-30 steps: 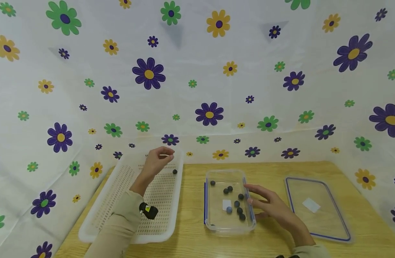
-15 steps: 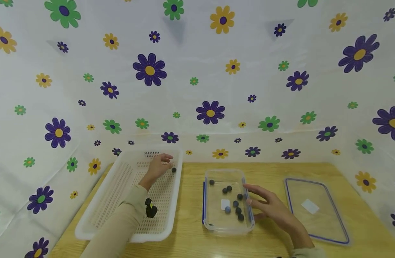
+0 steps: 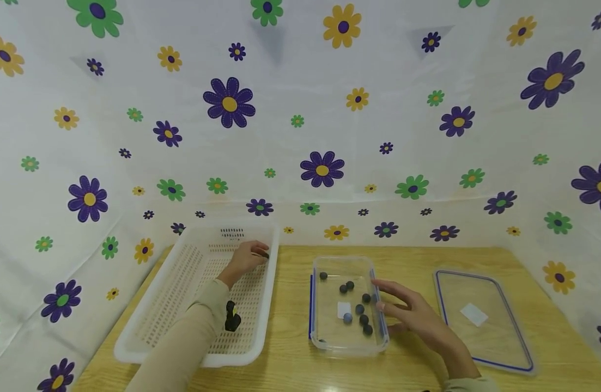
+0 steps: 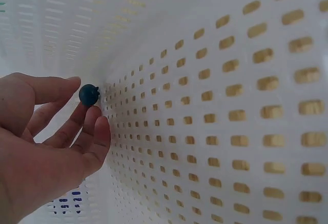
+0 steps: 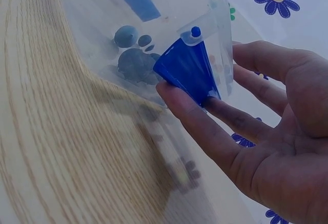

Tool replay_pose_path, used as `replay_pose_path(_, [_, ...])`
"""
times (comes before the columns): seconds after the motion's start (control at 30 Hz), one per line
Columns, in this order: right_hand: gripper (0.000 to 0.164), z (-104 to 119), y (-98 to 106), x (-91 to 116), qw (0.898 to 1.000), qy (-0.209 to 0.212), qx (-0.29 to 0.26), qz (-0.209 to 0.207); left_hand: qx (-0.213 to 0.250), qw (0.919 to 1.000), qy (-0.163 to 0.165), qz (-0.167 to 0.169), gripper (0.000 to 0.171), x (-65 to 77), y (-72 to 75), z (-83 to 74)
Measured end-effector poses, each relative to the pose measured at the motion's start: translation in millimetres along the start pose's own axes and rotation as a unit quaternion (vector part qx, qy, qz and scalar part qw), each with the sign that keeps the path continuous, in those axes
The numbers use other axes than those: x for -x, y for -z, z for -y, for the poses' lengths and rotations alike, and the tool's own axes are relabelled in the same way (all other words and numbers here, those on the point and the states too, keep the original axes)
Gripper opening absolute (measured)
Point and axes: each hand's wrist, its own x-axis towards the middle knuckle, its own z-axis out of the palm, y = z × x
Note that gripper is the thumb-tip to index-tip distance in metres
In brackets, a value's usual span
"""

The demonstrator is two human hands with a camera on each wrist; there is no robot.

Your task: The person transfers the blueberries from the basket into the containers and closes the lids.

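Note:
In the far right corner of the white plastic basket, my left hand has its thumb and fingertips around a dark blueberry. The blueberry lies close to the perforated wall, crown towards it. My right hand rests its fairly straight fingers against the right side of a clear food container. In the right wrist view, fingertips touch the container's blue latch. Several blueberries lie loose in the container, one paler blueberry among them, near a white label.
A clear lid with a blue seal lies on the wooden table to the right. Flower-printed white cloth encloses the back and sides. A black wrist camera sits on the left sleeve.
My left hand has lowered and moved right, from above the basket to the blueberry in its corner, fingers closing around it. The right hand stays at the container.

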Motion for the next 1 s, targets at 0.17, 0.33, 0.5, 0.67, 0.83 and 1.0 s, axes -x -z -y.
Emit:
replay_pose_path(0.17, [0.061, 0.7, 0.6, -0.4, 1.0, -0.001, 0.001, 0.001, -0.018, 0.9997, 0.013, -0.009, 0.026, -0.6, 0.6, 2.3])
replay_pose_path(0.33, [0.06, 1.4, 0.9, -0.5, 1.0, -0.002, -0.001, -0.003, -0.03, 0.9994, 0.007, -0.013, 0.021, 0.1, 0.1, 2.0])
replay_pose_path(0.5, [0.06, 1.3, 1.6, -0.6, 1.0, -0.002, 0.001, -0.003, -0.035, 0.9992, 0.01, -0.014, 0.019, -0.7, -0.5, 2.9])
replay_pose_path(0.67, [0.059, 1.7, 1.7, 0.7, 1.0, -0.003, 0.002, -0.005, -0.005, 0.9995, 0.023, -0.019, 0.019, -3.1, 3.3, -1.1])
replay_pose_path(0.83, [0.059, 2.1, 0.2, 1.1, 1.0, 0.001, 0.005, -0.006, 0.029, 0.9979, 0.051, -0.026, 0.022, -1.0, 13.4, -10.2])
replay_pose_path(1.0, [0.06, 2.5, -0.4, 1.3, 1.0, 0.004, 0.008, -0.005, 0.07, 0.996, 0.047, -0.029, 0.021, 4.5, 27.3, -28.8])
